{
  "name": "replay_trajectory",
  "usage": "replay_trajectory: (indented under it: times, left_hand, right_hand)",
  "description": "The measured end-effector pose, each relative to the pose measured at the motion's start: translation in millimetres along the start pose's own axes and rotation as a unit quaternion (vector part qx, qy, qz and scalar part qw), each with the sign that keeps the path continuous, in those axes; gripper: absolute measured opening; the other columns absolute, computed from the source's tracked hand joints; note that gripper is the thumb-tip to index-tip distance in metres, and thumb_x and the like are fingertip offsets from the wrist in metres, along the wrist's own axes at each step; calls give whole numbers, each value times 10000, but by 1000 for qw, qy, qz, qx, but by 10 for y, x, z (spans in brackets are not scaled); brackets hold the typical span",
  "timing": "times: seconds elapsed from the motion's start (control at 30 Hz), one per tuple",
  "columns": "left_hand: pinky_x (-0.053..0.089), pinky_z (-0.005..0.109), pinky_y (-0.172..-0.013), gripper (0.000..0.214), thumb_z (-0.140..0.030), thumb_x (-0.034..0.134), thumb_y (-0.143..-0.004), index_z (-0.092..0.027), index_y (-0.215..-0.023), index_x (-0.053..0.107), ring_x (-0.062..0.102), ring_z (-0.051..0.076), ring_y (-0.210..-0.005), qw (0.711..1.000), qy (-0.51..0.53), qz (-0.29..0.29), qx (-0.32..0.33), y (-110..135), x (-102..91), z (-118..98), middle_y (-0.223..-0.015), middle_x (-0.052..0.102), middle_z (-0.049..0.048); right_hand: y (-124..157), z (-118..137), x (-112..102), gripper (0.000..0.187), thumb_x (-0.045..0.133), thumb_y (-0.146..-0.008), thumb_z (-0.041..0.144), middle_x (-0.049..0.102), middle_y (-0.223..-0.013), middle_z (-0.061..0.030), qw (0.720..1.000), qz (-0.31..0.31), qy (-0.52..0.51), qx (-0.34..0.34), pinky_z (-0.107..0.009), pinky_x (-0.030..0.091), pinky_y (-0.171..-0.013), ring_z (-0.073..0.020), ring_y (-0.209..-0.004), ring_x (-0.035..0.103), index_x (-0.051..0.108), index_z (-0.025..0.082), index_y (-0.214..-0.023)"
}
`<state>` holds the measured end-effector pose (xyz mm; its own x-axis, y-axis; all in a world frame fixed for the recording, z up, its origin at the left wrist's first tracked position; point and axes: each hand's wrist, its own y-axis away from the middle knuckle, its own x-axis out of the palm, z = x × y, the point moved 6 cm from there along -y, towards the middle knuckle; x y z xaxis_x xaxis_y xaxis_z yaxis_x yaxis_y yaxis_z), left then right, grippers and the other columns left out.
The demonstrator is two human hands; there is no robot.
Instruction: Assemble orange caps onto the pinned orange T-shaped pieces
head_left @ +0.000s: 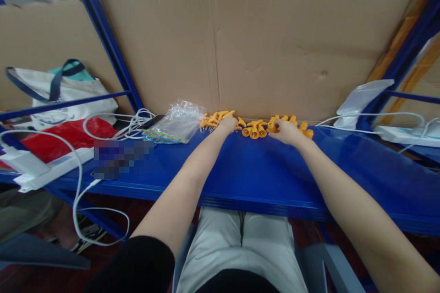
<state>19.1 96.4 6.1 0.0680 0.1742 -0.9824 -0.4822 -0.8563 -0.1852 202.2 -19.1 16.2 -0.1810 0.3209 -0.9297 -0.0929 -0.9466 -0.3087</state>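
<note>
Along the back of the blue table lies a row of small orange plastic pieces. My left hand [228, 124] reaches in at the left part of the row, fingers curled; what they hold, if anything, is hidden. Beside it lie orange pieces with small metal chains [213, 119]. At the right part, my right hand [286, 132] is closed around an orange cup-shaped piece [272, 127]. Between the hands, several orange bell-shaped pieces [254, 133] lie with their open ends toward me. More orange pieces [307, 132] sit behind and right of my right hand.
Clear plastic bags [178, 121] lie left of the row. White cables [132, 123], a power strip [57, 167], a red bag [68, 137] and a canvas bag [68, 94] are farther left. A cardboard panel [268, 41] stands behind the blue table [247, 174]. A clear plastic holder [359, 100] stands right.
</note>
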Motion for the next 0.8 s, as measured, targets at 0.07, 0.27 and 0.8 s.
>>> replay_trajectory:
  times: [0.07,0.27,0.8]
  left_hand:
    - [472,338,-991,305,-180,500,-931,-130,-1151,706,626,271,-1143,1000,4,-25,0,-23,-107,15,-1223,650,172]
    - [482,284,-896,274,-201,514,-936,-159,-1118,715,659,210,-1038,985,63,-158,-15,69,-456,227,-1116,718,123]
    - [452,290,-701,253,-348,681,-810,-177,-650,585,595,167,-686,976,167,-131,41,643,-161,377,-649,624,17]
  right_hand:
    - [9,35,-4,157,622,-835,285,715,-1027,-119,1000,0,0,-10,-388,508,-853,-305,-1005,672,644,206,-969]
    - [23,54,-15,178,616,-846,283,712,-1050,-142,1000,-3,3,-13,-392,506,-860,-310,-1019,670,641,181,-990]
    - [-68,-27,104,214,620,-829,294,713,-1033,-165,998,-25,-13,-49,-443,514,-827,-346,-996,668,661,164,-994]
